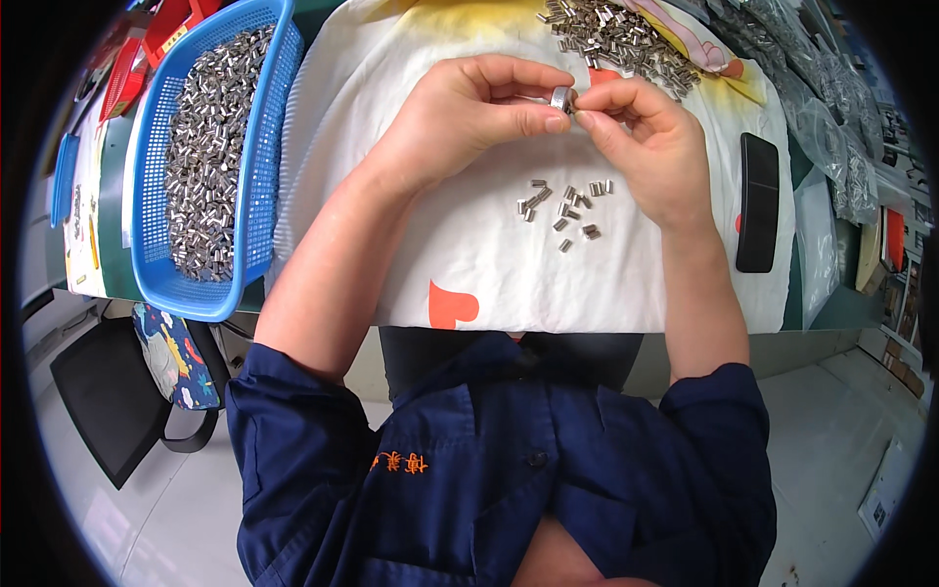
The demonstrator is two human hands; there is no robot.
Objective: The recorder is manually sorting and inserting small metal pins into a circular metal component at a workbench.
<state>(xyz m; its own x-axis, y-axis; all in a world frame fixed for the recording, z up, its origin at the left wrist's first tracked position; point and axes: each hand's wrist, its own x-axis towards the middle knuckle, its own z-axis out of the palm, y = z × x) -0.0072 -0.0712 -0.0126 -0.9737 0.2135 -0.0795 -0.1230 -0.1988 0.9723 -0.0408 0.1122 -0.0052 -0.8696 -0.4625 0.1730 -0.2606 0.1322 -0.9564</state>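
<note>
Above the white cloth (pixel 381 254), my left hand (pixel 460 112) pinches a short, shiny metal ring (pixel 560 98) between thumb and fingertips. My right hand (pixel 650 142) meets it from the right, thumb and forefinger pinched at the ring's side. Whatever those fingertips hold is too small and covered to make out. Below the hands lies a loose scatter of small metal cylinders (pixel 570 208). Beyond my right hand spreads a larger heap of similar metal cylinders (pixel 626 44) on the cloth.
A blue plastic basket (pixel 256 196) full of small metal cylinders stands at the left. At the right edge of the cloth rests a black phone-shaped object (pixel 758 203). Clear plastic bags (pixel 831 117) pile up at the far right. A black chair (pixel 112 391) stands lower left.
</note>
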